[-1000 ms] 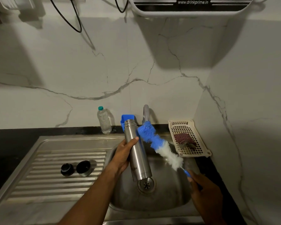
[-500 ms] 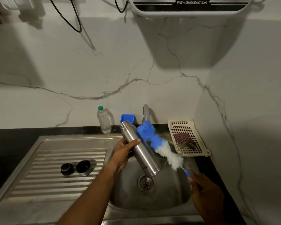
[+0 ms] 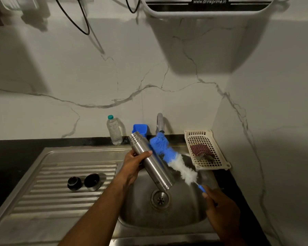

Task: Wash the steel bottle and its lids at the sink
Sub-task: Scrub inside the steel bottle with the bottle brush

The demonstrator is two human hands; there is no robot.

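One steel bottle (image 3: 156,170), two lids (a black lid (image 3: 74,183), a steel lid (image 3: 93,181)), one brush (image 3: 172,158), one plastic bottle (image 3: 114,132), one blue cup (image 3: 140,129), one tap (image 3: 159,122), one basket (image 3: 190,134).

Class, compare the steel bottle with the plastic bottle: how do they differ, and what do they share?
The steel bottle is opaque metal; the plastic bottle is clear. The steel bottle is tilted in the left hand over the sink; the plastic bottle stands upright on the counter. The steel bottle is uncapped; the plastic bottle wears its cap. Both are slim cylinders.
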